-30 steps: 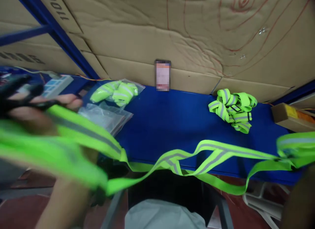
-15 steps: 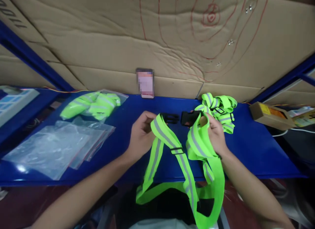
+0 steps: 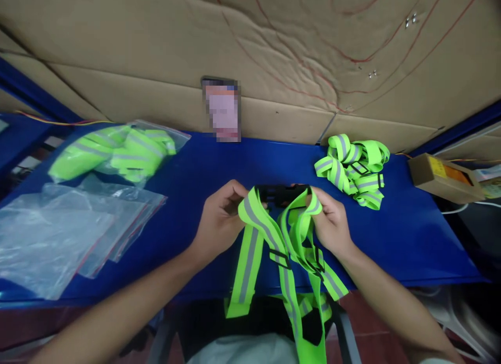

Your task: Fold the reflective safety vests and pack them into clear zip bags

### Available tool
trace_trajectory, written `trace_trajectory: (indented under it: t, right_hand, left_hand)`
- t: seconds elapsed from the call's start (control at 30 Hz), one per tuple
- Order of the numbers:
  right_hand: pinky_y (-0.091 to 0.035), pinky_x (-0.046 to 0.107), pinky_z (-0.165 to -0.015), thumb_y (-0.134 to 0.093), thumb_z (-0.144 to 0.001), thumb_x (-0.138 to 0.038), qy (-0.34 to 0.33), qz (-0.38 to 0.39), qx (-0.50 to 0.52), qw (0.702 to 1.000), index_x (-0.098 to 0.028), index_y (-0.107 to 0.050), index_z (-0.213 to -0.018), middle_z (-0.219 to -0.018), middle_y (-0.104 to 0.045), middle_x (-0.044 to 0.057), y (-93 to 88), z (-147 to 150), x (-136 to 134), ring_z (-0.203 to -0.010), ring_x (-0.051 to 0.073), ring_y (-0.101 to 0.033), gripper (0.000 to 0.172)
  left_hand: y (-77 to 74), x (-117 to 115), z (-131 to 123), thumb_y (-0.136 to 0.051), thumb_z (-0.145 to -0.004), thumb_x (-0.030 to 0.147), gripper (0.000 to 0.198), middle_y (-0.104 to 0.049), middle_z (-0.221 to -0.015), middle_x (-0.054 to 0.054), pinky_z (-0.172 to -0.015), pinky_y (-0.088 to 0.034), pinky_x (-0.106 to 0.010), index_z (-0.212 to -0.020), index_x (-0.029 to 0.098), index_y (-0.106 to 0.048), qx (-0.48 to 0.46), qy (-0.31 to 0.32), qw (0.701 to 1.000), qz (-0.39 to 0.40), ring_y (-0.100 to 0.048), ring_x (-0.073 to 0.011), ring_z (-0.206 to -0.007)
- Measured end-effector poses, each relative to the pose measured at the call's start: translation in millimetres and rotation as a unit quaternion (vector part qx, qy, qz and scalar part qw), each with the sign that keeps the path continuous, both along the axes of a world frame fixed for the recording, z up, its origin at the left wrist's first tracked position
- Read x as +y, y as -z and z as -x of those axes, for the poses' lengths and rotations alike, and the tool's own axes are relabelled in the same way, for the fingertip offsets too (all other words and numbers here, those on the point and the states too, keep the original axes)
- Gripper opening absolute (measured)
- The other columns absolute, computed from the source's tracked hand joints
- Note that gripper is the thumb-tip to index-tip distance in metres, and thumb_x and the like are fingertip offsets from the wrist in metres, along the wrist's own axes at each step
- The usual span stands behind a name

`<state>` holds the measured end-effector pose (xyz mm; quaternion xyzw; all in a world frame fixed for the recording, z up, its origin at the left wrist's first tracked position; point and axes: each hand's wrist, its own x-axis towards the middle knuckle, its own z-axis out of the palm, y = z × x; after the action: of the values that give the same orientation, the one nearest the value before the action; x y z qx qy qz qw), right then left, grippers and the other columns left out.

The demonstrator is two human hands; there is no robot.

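My left hand is closed on one half of a black side-release buckle, at its left end. Fingers of my right hand grip the buckle's other half and some strap gathered beside it. The two halves meet in the middle; whether they are fully locked I cannot tell. From both ends hangs a neon-green reflective strap with a grey stripe, looping down past the table's front edge. Black slider buckles sit on the strap. The fingertips are partly hidden behind it.
On the blue table, bagged green straps and clear zip bags lie at left. Loose green straps are piled at back right, near a cardboard box. A phone leans against the cardboard wall.
My hands have come closer together, and the buckle halves, apart before, now meet. The strap bundle at my right hand hangs lower and looser. The camera view has shifted.
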<state>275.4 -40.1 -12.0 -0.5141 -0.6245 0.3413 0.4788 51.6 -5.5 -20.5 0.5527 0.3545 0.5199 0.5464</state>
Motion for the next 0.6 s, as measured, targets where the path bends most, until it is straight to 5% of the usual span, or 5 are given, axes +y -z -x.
trace_trajectory:
  t: [0.17,0.3,0.43,0.53,0.6]
  right_hand:
    - [-0.058,0.040,-0.101,-0.055,-0.103,-0.041,-0.090,0.012,-0.025,0.996,-0.030,-0.071,-0.131,-0.124,-0.076,0.002,2.7,-10.8,6.6,-0.110,0.023,-0.073,0.034]
    - [-0.044,0.045,-0.120,-0.062,-0.100,-0.040,-0.224,0.059,-0.043,0.972,-0.033,-0.052,-0.151,-0.154,-0.057,0.003,-18.0,-39.5,11.0,-0.144,0.024,-0.053,0.052]
    - [-0.048,0.047,-0.115,-0.053,-0.103,-0.053,-0.173,0.022,0.030,0.984,-0.034,-0.050,-0.152,-0.154,-0.056,0.005,-52.1,-40.2,-4.2,-0.142,0.025,-0.054,0.053]
    - [-0.050,0.045,-0.113,-0.069,-0.093,-0.056,-0.153,-0.028,-0.081,0.985,-0.030,-0.055,-0.148,-0.149,-0.060,0.006,-79.9,-17.4,-22.3,-0.135,0.027,-0.060,0.061]
    - [-0.053,0.044,-0.109,-0.072,-0.092,-0.045,-0.136,-0.053,-0.188,0.971,-0.027,-0.063,-0.140,-0.139,-0.068,0.005,-96.1,-1.4,-32.1,-0.125,0.028,-0.066,0.052]
  left_hand:
    - [6.0,5.6,2.2,-0.090,-0.073,0.021,0.026,-0.070,-0.071,0.004,-0.054,-0.050,-0.019,-0.078,0.020,-0.065,0.008,0.014,1.000,-0.009,-0.064,-0.0105,-0.061]
    - [-7.1,2.6,9.4,-0.090,-0.073,0.019,0.024,-0.073,-0.083,0.003,-0.061,-0.054,-0.020,-0.084,0.022,-0.069,0.011,-0.038,0.994,-0.098,-0.067,-0.0109,-0.070]
    - [-29.8,-12.2,13.9,-0.085,-0.079,0.017,0.019,-0.076,-0.095,-0.002,-0.067,-0.057,-0.024,-0.090,0.023,-0.071,0.023,-0.067,0.977,-0.201,-0.072,-0.0141,-0.082]
    - [-45.8,-25.4,13.0,-0.083,-0.081,0.014,0.018,-0.076,-0.095,-0.003,-0.070,-0.057,-0.027,-0.091,0.022,-0.071,0.052,-0.072,0.964,-0.251,-0.072,-0.0151,-0.083]
    - [-55.5,-33.4,12.1,-0.082,-0.081,0.013,0.019,-0.075,-0.095,-0.003,-0.070,-0.057,-0.029,-0.092,0.024,-0.071,0.072,-0.090,0.949,-0.292,-0.072,-0.0156,-0.082]
